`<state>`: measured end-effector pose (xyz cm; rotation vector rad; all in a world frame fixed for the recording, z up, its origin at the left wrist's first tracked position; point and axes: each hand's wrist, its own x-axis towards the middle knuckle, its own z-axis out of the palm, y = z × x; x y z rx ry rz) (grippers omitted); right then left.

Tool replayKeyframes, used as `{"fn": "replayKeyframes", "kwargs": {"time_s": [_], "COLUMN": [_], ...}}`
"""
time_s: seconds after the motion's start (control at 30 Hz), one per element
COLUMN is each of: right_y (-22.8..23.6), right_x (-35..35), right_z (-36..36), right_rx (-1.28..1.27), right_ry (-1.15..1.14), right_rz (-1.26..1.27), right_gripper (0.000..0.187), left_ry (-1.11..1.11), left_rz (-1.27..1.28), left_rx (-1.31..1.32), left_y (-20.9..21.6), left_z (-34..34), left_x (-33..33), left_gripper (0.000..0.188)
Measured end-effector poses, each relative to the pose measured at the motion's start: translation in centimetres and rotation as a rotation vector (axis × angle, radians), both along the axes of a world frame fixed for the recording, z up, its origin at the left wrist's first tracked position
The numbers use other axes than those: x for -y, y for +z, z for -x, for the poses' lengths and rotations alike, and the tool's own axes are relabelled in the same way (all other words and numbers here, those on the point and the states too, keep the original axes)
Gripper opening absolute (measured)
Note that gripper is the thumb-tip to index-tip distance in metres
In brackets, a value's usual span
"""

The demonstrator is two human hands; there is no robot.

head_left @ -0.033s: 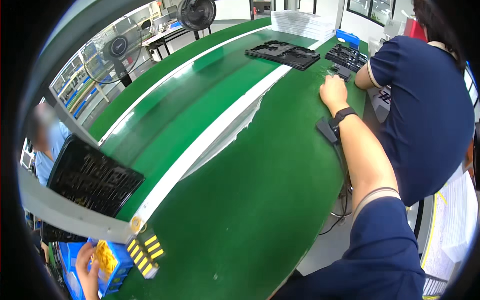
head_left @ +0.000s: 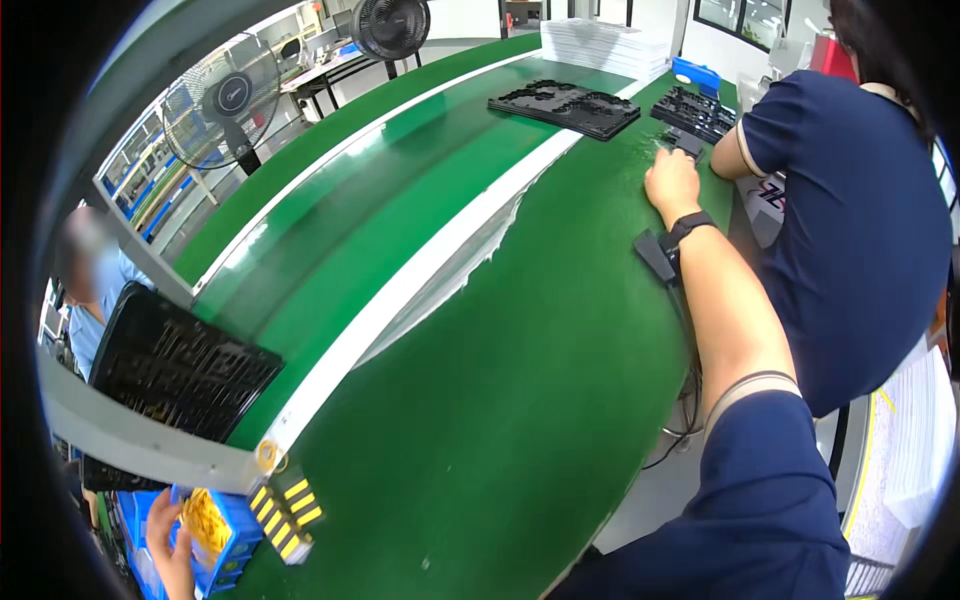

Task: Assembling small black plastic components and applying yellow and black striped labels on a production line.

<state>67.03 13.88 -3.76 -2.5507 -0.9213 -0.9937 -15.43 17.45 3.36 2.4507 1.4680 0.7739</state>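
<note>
My right hand (head_left: 673, 185), a dark band on its wrist, reaches far across the green table at the right. Its fingers are bent together beside a small dark block (head_left: 687, 142); what they hold, if anything, is hidden. Just beyond that block lies a black tray with cut-out shapes (head_left: 695, 110). At the lower left, my left hand (head_left: 168, 540) is at a blue bin (head_left: 240, 545), its thumb and fingers apart. Yellow pieces (head_left: 206, 520) fill the bin, and I see none in the hand.
A black device with a cable (head_left: 655, 257) lies beside my right wrist. A co-worker (head_left: 850, 220) sits close on the right. Black trays (head_left: 565, 106) and white stacked sheets (head_left: 600, 48) stand farther back. A grey post (head_left: 150, 425) and black panel (head_left: 185, 360) border the left.
My right hand has shifted very slightly right and nearer to me. The left side of the view has moved a little; my left hand stays at the bin.
</note>
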Motion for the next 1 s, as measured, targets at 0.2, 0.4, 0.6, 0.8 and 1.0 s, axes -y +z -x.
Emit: {"fn": "replayKeyframes", "kwargs": {"time_s": [0.2, 0.4, 0.6, 0.8, 1.0], "right_y": [-2.4, -2.0, -0.9, -0.5, 2.8], "right_x": [-2.8, -3.5, -1.3, 4.8, 14.0], "right_z": [-11.5, -19.9, -8.9, 14.4, 38.6], "right_rx": [0.061, -0.357, -0.210, -0.069, -0.399], "right_ry": [-0.193, -0.243, -0.032, 0.953, 1.585], "right_rz": [0.011, -0.048, 0.188, 0.057, 0.237], "right_gripper": [0.031, 0.039, 0.033, 0.053, 0.056], "left_ry": [0.318, 0.372, 0.257, -0.111, -0.189], "left_rz": [-0.130, -0.271, -0.296, -0.054, 0.241], "left_rx": [-0.143, -0.323, -0.341, -0.161, 0.026], "left_y": [4.1, 4.5, 4.1, 2.6, -1.9], "left_z": [-5.1, -9.1, -12.6, -13.6, -12.6], "left_x": [5.7, 10.3, 14.6, 19.1, 20.7], "left_gripper": [0.020, 0.015, 0.015, 0.019, 0.056]}}
